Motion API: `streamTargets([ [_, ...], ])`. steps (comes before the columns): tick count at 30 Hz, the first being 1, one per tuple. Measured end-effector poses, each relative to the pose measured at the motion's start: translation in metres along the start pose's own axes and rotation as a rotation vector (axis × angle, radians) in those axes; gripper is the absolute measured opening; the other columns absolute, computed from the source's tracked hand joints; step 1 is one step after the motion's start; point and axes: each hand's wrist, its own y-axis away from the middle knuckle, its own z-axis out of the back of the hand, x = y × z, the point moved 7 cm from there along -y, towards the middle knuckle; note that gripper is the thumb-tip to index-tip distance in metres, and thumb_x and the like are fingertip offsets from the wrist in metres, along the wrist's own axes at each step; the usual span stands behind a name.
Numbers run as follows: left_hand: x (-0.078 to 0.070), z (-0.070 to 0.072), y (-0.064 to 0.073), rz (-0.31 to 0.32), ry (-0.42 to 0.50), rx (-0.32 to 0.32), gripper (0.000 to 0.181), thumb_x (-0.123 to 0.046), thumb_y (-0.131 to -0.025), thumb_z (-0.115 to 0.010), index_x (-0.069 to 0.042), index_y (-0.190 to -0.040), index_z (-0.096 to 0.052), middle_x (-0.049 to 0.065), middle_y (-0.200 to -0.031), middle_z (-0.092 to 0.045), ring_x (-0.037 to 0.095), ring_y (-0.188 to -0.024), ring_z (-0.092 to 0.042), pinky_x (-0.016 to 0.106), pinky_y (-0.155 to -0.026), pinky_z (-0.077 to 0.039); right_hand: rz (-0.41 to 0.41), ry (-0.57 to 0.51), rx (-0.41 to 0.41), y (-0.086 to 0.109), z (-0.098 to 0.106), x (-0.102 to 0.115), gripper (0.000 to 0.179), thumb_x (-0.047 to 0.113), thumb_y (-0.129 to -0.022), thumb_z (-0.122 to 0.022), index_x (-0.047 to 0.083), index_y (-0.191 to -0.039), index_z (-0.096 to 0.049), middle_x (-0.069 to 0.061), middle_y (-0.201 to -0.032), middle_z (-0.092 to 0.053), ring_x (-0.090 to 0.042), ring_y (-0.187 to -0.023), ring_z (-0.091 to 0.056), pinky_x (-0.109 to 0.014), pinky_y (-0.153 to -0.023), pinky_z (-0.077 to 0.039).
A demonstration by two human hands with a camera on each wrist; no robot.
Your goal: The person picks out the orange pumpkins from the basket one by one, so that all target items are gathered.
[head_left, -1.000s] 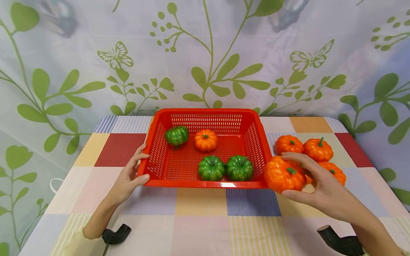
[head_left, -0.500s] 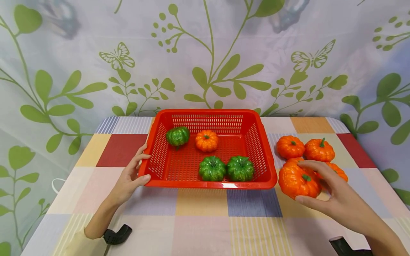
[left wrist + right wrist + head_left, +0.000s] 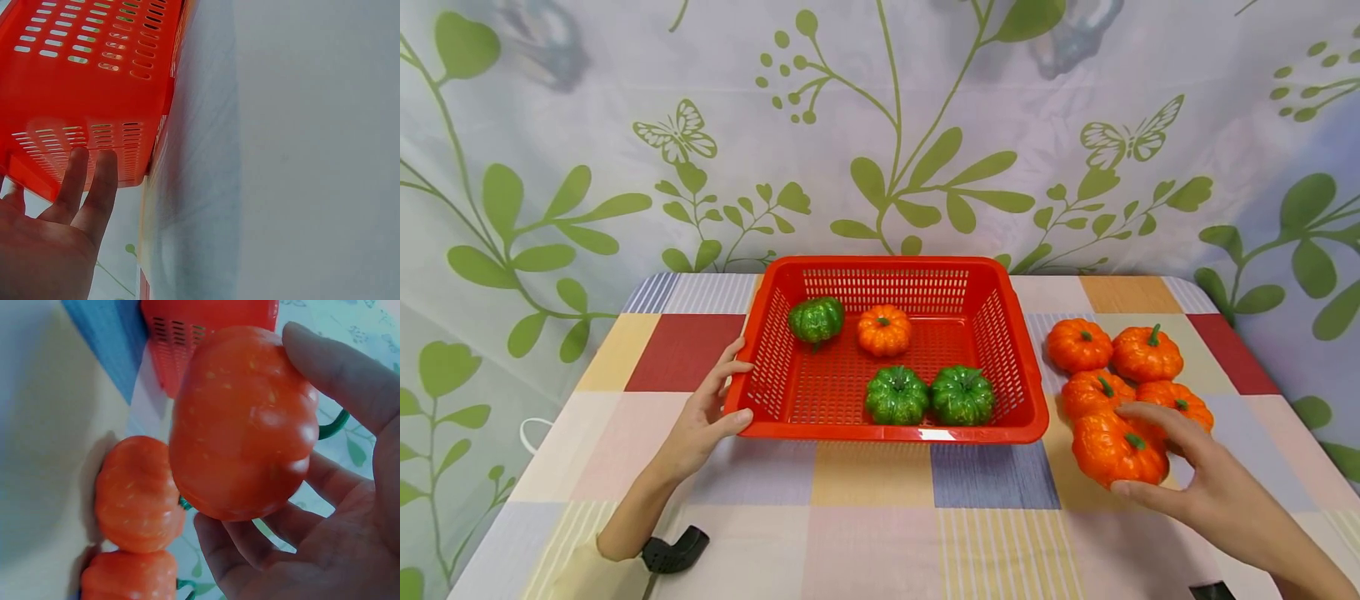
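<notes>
In the head view, my left hand (image 3: 700, 417) holds the near left corner of a red plastic basket (image 3: 850, 432), thumb on the rim and fingers along the outer side wall. The left wrist view shows two fingers (image 3: 94, 194) reaching against the basket's slotted wall (image 3: 75, 100). My right hand (image 3: 1202, 492) grips an orange toy pumpkin (image 3: 1112, 450) with a green stem, its thumb on one side and fingers on the other. The held pumpkin (image 3: 244, 425) fills the middle of the right wrist view. Several other orange pumpkins (image 3: 1147, 353) sit grouped beyond it.
Inside the basket lie three green pumpkins (image 3: 962, 396), one tipped on its side, and one small orange pumpkin (image 3: 883, 330). A patchwork cloth (image 3: 872, 550) covers the table. Behind the table hangs a leaf-patterned curtain (image 3: 820, 167).
My right hand has carried the orange pumpkin from the basket's near right corner rightward and toward me, beside the orange group. The left hand and basket stay put.
</notes>
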Motion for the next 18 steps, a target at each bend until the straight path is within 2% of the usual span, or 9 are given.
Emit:
streamTargets([
  [5, -0.001, -0.001, 0.000, -0.009, 0.019, 0.007, 0.052, 0.008, -0.090, -0.053, 0.004, -0.139, -0.037, 0.004, -0.164, -0.008, 0.031, -0.134, -0.031, 0.032, -0.085, -0.055, 0.026, -0.015, 0.039, 0.006, -0.004, -0.007, 0.076, 0.002, -0.069, -0.087, 0.011, -0.137, -0.053, 0.012, -0.131, -0.053, 0.006, -0.117, -0.042, -0.006, -0.088, -0.028],
  [11, 0.000, -0.001, 0.000, -0.011, 0.021, 0.012, 0.052, 0.009, -0.090, -0.053, 0.003, -0.139, -0.038, 0.004, -0.164, -0.008, 0.028, -0.135, -0.030, 0.033, -0.086, -0.055, 0.072, -0.024, 0.070, 0.011, -0.010, -0.013, 0.071, 0.001, -0.066, -0.088, 0.011, -0.130, -0.057, 0.003, -0.129, -0.054, 0.005, -0.118, -0.043, -0.006, -0.091, -0.029],
  [18, 0.000, 0.000, 0.000, -0.012, 0.020, 0.011, 0.052, 0.008, -0.090, -0.052, 0.004, -0.139, -0.036, 0.003, -0.164, -0.008, 0.036, -0.136, -0.027, 0.034, -0.086, -0.055, 0.022, -0.017, 0.077, 0.019, -0.011, -0.031, 0.071, 0.004, -0.067, -0.088, 0.014, -0.130, -0.057, 0.001, -0.130, -0.053, 0.008, -0.118, -0.041, -0.004, -0.089, -0.028],
])
